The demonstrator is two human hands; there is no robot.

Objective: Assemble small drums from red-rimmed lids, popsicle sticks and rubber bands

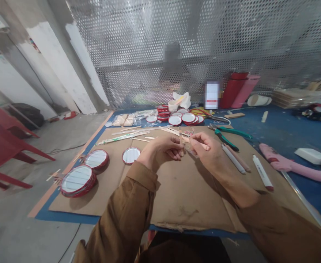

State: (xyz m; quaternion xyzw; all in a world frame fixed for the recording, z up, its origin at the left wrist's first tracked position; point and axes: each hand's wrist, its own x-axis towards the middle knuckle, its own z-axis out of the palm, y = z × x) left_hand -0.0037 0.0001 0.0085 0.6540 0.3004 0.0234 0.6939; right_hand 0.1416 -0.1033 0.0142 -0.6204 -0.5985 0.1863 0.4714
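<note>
- White marker (pixel 263 172): label txt too small to read.
- L hand (pixel 169 146): fingers pinched on upright wood stick (pixel 181 137).
- R hand (pixel 207 153): adj., fingers curled tog.; hold unclear.

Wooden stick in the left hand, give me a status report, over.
Left hand pinching the wooden stick, near upright. Right hand close beside, its hold unclear. Loose sticks beyond, on the cardboard.

From my remote view I make out a blue bench (pixel 277 137) under brown cardboard (pixel 177 197), a tan wooden stick (pixel 181 139), red-rimmed lids (pixel 77 179) with grey-lined white faces, teal-handled pliers (pixel 226 143), a pink glue gun (pixel 290 165), brown sleeves (pixel 127 197) and a silver-grey hole-dotted panel (pixel 133 44).
</note>
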